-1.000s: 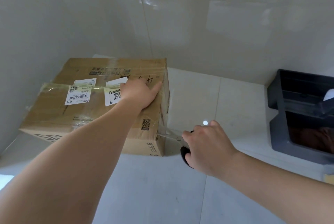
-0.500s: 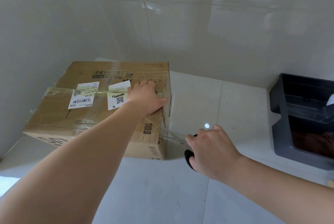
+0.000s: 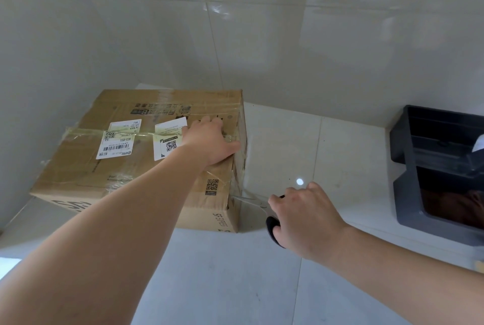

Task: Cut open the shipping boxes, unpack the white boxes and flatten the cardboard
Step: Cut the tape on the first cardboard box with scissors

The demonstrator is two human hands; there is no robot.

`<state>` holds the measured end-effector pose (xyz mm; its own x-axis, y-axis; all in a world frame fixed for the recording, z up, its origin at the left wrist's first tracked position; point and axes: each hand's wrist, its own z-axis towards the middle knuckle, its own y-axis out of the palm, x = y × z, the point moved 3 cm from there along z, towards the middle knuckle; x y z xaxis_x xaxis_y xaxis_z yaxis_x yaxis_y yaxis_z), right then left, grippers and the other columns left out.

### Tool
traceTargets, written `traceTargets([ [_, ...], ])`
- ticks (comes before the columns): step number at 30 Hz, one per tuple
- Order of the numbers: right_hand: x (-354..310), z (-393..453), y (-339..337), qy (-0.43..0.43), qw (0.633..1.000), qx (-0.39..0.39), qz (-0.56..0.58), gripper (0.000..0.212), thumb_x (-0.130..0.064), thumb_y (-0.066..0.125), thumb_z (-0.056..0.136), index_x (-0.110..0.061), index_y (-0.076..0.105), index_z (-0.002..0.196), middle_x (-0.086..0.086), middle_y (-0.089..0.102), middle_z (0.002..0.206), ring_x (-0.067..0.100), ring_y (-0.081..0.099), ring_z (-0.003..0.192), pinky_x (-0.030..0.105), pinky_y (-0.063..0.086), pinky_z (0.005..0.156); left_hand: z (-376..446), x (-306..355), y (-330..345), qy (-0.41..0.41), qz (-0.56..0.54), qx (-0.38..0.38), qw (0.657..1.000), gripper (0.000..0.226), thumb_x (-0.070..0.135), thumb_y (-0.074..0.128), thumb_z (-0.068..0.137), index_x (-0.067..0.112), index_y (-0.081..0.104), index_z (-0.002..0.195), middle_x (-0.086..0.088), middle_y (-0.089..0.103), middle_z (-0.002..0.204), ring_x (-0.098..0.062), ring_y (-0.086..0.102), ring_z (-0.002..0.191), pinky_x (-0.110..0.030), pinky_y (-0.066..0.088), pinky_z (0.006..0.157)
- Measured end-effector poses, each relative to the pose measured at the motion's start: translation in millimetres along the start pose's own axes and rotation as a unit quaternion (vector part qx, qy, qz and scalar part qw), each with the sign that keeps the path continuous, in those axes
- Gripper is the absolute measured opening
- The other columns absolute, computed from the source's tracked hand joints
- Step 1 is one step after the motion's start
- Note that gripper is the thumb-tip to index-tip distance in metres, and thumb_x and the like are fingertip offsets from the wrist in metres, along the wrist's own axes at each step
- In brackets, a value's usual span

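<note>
A taped brown shipping box (image 3: 125, 167) with white labels lies on the tiled floor in the corner by the wall. My left hand (image 3: 209, 141) presses flat on the box top near its right edge, thumb along the taped seam. My right hand (image 3: 301, 220) grips black-handled scissors (image 3: 262, 209). The metal blades point left and touch the tape at the box's near right corner. The scissor handles are mostly hidden by my fingers.
A dark grey plastic bin (image 3: 440, 172) stands on the floor at the right, with something white at its far edge. Glossy tiled walls (image 3: 262, 36) close in behind and to the left of the box.
My left hand shifted a little toward the box's right edge and its fingers drew closer together. The scissor blades stay at the corner tape.
</note>
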<state>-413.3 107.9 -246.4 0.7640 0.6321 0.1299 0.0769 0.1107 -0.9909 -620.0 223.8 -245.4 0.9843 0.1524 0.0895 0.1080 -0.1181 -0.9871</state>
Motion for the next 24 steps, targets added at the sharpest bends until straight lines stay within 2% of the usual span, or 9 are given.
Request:
traceTargets([
  [6,-6,-3,-4,0.013,1.0,0.016,0.02,0.032,-0.031,0.077,0.049,-0.018,0.048,0.044,-0.002,0.037,0.037,0.019,0.021,0.035,0.023,0.026,0.047,-1,1,1,-0.006,-0.002,0.001,1.0,0.043,0.064,0.05,0.074,0.025,0.045,0.091,0.002,0.043,0.095,-0.024,0.046,0.102,-0.044,0.035,0.091],
  [10,-11,-4,-13,0.014,0.999,0.031,0.041,0.049,-0.024,0.079,0.041,-0.018,0.03,0.043,-0.005,0.016,0.038,0.018,0.013,0.033,0.017,0.01,0.045,-2,1,1,-0.006,0.002,0.007,1.0,0.043,0.064,0.049,0.075,0.026,0.045,0.094,0.003,0.042,0.097,-0.024,0.047,0.105,-0.044,0.035,0.092],
  [12,-13,-3,-15,-0.004,0.999,0.034,0.04,0.051,-0.019,0.078,0.038,-0.019,0.027,0.044,-0.005,0.012,0.04,0.018,0.012,0.032,0.016,0.002,0.049,-2,1,2,-0.004,0.001,0.007,1.0,0.044,0.065,0.049,0.075,0.026,0.045,0.095,0.003,0.042,0.096,-0.024,0.046,0.105,-0.043,0.035,0.092],
  [16,-13,0,-18,-0.014,0.999,0.039,0.034,0.057,-0.011,0.079,0.029,-0.021,0.025,0.044,-0.004,0.014,0.036,0.018,0.01,0.033,0.015,-0.002,0.053,-3,1,1,-0.004,-0.002,0.005,1.0,0.044,0.066,0.049,0.076,0.026,0.046,0.095,0.003,0.041,0.096,-0.023,0.046,0.106,-0.044,0.034,0.093],
  [18,-12,2,-18,-0.019,0.998,0.045,0.03,0.06,-0.01,0.081,0.028,-0.021,0.024,0.046,-0.005,0.009,0.041,0.019,0.01,0.034,0.015,-0.003,0.053,-3,1,0,-0.004,0.001,0.003,1.0,0.044,0.066,0.048,0.076,0.026,0.045,0.095,0.003,0.041,0.097,-0.024,0.047,0.106,-0.044,0.034,0.093],
  [21,-9,2,-16,-0.015,0.999,0.046,0.019,0.063,-0.013,0.085,0.03,-0.02,0.025,0.048,-0.005,0.013,0.041,0.018,0.012,0.035,0.015,-0.003,0.054,-4,1,0,-0.004,0.001,0.003,1.0,0.044,0.067,0.048,0.076,0.026,0.045,0.094,0.003,0.041,0.096,-0.023,0.047,0.106,-0.043,0.034,0.093],
  [24,-5,2,-14,0.001,0.999,0.042,0.018,0.06,-0.02,0.086,0.034,-0.02,0.027,0.047,-0.005,0.029,0.031,0.018,0.013,0.034,0.014,-0.002,0.054,-3,1,0,-0.003,0.003,0.002,1.0,0.045,0.067,0.048,0.077,0.026,0.045,0.094,0.003,0.042,0.096,-0.023,0.047,0.105,-0.043,0.034,0.092],
])
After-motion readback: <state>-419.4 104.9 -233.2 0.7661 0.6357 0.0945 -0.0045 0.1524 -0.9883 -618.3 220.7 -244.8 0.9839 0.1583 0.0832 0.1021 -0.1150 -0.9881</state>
